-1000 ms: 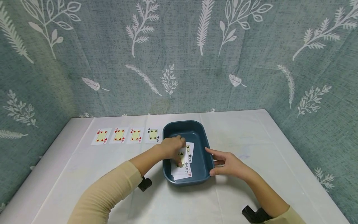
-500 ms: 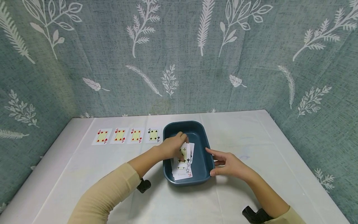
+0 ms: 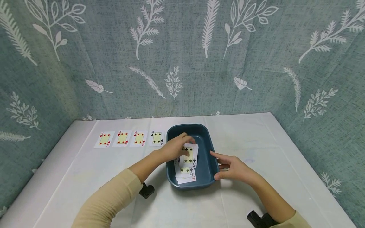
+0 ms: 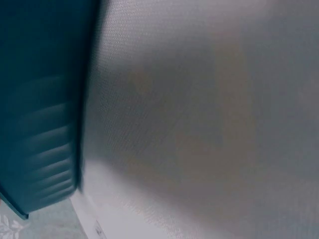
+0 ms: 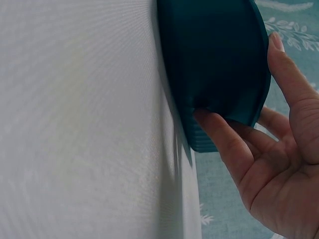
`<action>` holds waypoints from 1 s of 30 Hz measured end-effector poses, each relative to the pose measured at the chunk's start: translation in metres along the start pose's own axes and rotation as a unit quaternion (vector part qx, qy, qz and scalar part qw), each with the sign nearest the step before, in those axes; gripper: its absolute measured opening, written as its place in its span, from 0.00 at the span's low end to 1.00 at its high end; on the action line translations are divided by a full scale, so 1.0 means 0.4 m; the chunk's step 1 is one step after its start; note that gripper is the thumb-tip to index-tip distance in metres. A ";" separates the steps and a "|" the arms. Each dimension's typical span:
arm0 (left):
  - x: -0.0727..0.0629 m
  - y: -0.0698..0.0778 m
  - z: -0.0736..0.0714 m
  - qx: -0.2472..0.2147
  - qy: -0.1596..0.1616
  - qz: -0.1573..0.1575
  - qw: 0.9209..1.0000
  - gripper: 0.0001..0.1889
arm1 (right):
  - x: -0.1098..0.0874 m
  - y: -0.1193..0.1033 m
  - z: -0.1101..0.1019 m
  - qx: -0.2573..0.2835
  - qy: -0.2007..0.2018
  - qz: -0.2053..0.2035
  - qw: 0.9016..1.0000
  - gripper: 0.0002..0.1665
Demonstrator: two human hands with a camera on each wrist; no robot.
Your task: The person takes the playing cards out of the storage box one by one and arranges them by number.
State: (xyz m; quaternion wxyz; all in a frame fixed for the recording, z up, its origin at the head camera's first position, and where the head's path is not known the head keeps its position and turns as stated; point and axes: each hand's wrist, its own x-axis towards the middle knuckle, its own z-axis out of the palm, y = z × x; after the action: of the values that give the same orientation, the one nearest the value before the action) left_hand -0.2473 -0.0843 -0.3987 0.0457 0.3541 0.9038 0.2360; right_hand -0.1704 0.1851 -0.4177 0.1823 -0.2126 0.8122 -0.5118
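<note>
In the head view my left hand (image 3: 177, 148) pinches a five of clubs playing card (image 3: 189, 160) between thumb and fingers, low inside the dark blue tray (image 3: 209, 139). More playing cards (image 3: 185, 174), overlapping, lie beneath it at the tray's left; a black five shows among them. Against the tray's right side rests my right hand (image 3: 232, 167), fingers extended, touching the rim and wall. The right wrist view shows that hand (image 5: 274, 164) with its fingertips on the tray's outer wall (image 5: 214, 69). The left hand is out of the left wrist view, which shows the tray wall (image 4: 40, 109).
Left of the tray, several fours lie face up in a row, from a four of hearts (image 3: 104, 139) to a black four (image 3: 156, 138) beside the tray's rim. A white cloth (image 3: 85, 177) covers the table. Patterned green fabric (image 3: 182, 79) hangs behind and at both sides.
The left hand has lifted the five of clubs off the pile and shifted it slightly away and right, uncovering the cards below. The right hand and tray hold their place.
</note>
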 end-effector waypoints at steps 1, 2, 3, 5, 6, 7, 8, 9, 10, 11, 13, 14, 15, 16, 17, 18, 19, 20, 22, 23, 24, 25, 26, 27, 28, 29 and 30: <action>0.000 -0.001 0.001 -0.004 0.006 0.002 1.000 0.23 | 0.000 0.001 0.000 -0.001 0.000 0.000 1.000 0.49; 0.000 -0.003 0.001 -0.010 0.012 0.006 1.000 0.22 | 0.000 0.001 0.001 -0.001 0.000 0.001 1.000 0.49; 0.000 -0.004 0.001 -0.015 0.017 0.010 1.000 0.22 | 0.000 0.001 0.001 0.000 0.001 0.004 1.000 0.49; 0.000 -0.005 0.001 -0.026 0.024 0.018 0.999 0.21 | 0.000 0.002 0.002 0.002 0.000 0.003 1.000 0.49; -0.001 -0.006 0.000 -0.032 0.028 0.023 0.999 0.21 | 0.000 0.002 0.001 0.003 -0.001 0.002 1.000 0.49; -0.002 -0.007 0.000 -0.038 0.033 0.031 0.998 0.20 | -0.001 0.002 0.001 0.004 -0.002 0.002 1.000 0.49; -0.002 -0.008 0.000 -0.047 0.040 0.038 0.997 0.20 | -0.002 0.001 0.001 0.006 -0.003 0.001 1.000 0.49; -0.003 -0.011 0.000 -0.056 0.047 0.045 0.996 0.20 | -0.002 0.001 0.000 0.005 -0.003 -0.001 1.000 0.49; -0.004 -0.013 0.001 -0.065 0.056 0.050 0.995 0.20 | -0.002 0.001 0.000 0.005 -0.004 -0.003 1.000 0.49; -0.006 -0.015 0.002 -0.076 0.066 0.056 0.993 0.20 | -0.002 0.001 -0.001 0.004 -0.005 -0.005 1.000 0.49; -0.010 -0.020 0.004 -0.098 0.091 0.072 0.988 0.19 | -0.002 0.001 0.000 0.003 -0.006 -0.007 1.000 0.49; -0.012 -0.023 0.006 -0.108 0.103 0.076 0.986 0.19 | -0.002 0.001 0.000 0.003 -0.006 -0.007 1.000 0.50; -0.014 -0.025 0.007 -0.116 0.115 0.080 0.983 0.19 | -0.002 0.001 0.000 0.004 -0.007 -0.007 1.000 0.49; -0.015 -0.027 0.008 -0.123 0.126 0.084 0.981 0.19 | -0.002 0.001 0.000 0.004 -0.007 -0.006 1.000 0.49; -0.016 -0.028 0.009 -0.129 0.137 0.088 0.978 0.19 | -0.002 0.002 -0.001 0.004 -0.006 -0.005 1.000 0.50; -0.017 -0.029 0.009 -0.134 0.147 0.089 0.976 0.19 | -0.002 0.002 -0.001 0.004 -0.006 -0.004 1.000 0.50; -0.018 -0.030 0.010 -0.138 0.156 0.086 0.974 0.19 | -0.002 0.002 -0.001 0.004 -0.005 -0.003 1.000 0.50; -0.019 -0.031 0.010 -0.141 0.164 0.083 0.973 0.18 | -0.002 0.001 -0.002 0.004 -0.004 -0.003 1.000 0.50; -0.020 -0.030 0.010 -0.147 0.175 0.071 0.971 0.18 | -0.003 0.001 -0.003 0.003 -0.004 -0.002 1.000 0.49; -0.020 -0.029 0.009 -0.150 0.182 0.064 0.970 0.17 | -0.003 0.001 -0.003 0.002 -0.004 -0.002 1.000 0.50; -0.021 -0.028 0.008 -0.154 0.187 0.055 0.969 0.17 | -0.003 0.001 -0.003 0.002 -0.005 -0.002 1.000 0.50; -0.021 -0.027 0.007 -0.160 0.191 0.045 0.967 0.17 | -0.002 0.001 -0.003 0.003 -0.005 -0.002 1.000 0.50; -0.022 -0.026 0.004 -0.170 0.195 0.035 0.965 0.17 | -0.002 0.001 -0.003 0.003 -0.006 -0.002 1.000 0.50; -0.022 -0.024 0.001 -0.180 0.199 0.023 0.963 0.17 | -0.002 0.001 -0.003 0.003 -0.007 -0.002 1.000 0.50; -0.024 -0.023 -0.002 -0.188 0.203 0.012 0.961 0.16 | -0.002 0.001 -0.003 0.005 -0.008 -0.002 1.000 0.50; -0.026 -0.020 -0.007 -0.197 0.206 0.002 0.958 0.16 | -0.002 0.001 -0.003 0.005 -0.009 -0.001 1.000 0.50; -0.028 -0.017 -0.013 -0.206 0.208 -0.006 0.956 0.16 | -0.002 0.001 -0.003 0.006 -0.010 -0.001 1.000 0.50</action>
State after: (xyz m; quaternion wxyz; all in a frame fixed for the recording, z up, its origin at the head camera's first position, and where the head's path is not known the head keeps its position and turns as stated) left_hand -0.2446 -0.0982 -0.3984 -0.0699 0.2744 0.8275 0.4849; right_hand -0.1705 0.1867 -0.4176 0.1912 -0.2179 0.8068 -0.5149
